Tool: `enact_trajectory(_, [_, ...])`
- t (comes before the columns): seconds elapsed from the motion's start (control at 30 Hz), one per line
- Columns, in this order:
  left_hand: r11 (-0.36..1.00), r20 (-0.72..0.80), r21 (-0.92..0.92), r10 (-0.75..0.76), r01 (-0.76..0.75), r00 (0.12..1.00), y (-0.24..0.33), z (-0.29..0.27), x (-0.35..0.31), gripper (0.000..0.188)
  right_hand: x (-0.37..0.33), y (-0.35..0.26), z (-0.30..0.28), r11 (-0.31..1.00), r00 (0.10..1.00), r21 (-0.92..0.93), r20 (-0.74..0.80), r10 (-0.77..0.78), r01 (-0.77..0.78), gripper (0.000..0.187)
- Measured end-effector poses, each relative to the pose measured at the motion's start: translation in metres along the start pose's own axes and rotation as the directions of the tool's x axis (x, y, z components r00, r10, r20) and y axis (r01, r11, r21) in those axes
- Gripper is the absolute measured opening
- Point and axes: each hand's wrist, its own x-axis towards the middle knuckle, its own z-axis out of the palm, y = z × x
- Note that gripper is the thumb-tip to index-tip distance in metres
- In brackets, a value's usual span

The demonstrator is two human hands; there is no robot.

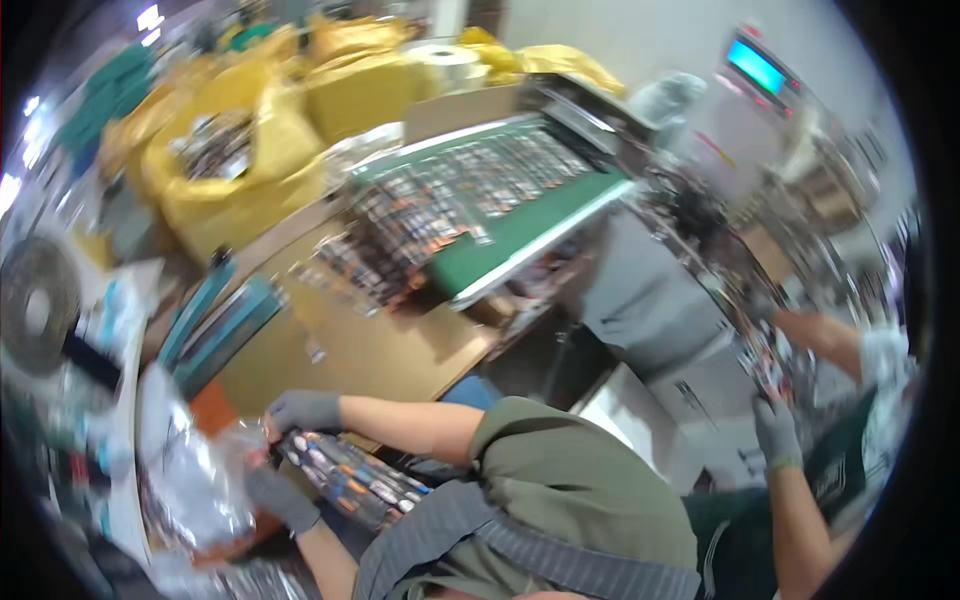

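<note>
Both of my hands wear grey gloves that leave the fingertips bare. They meet at the lower left around a crumpled clear plastic bag (240,440). My right hand (305,411) reaches across with its fingers closed on the bag's near edge. Just below it, my left hand (283,497) is closed on the same bag; blur hides the exact grip. Beside my hands, against my lap, lies a bundle of small dark, orange and white packets in long rows (350,485). A larger heap of clear plastic bags (190,490) lies left of my left hand.
A green conveyor belt (510,235) carries rows of packets, which spill onto the brown tabletop (400,350). Teal bars (225,330) stand at its left. Yellow sacks (230,200) sit behind. A co-worker's gloved hand (775,430) handles packets at the right, near a grey machine cabinet (655,290).
</note>
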Motion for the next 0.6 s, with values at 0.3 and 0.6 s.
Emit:
enact_trajectory(0.3, [0.726, 0.475, -0.579, -0.068, 0.37, 0.877, 0.077, 0.062, 0.056, 0.029, -0.051, -0.037, -0.037, 0.844, 0.941, 0.507, -0.164, 0.297, -0.178, 0.04])
enact_trajectory(0.6, [0.787, 0.497, -0.561, 0.074, 0.255, 0.865, -0.012, 0.007, -0.097, 0.042, -0.172, 0.028, 0.057, 0.333, 0.999, 0.942, -0.029, -0.035, 0.039, 0.068])
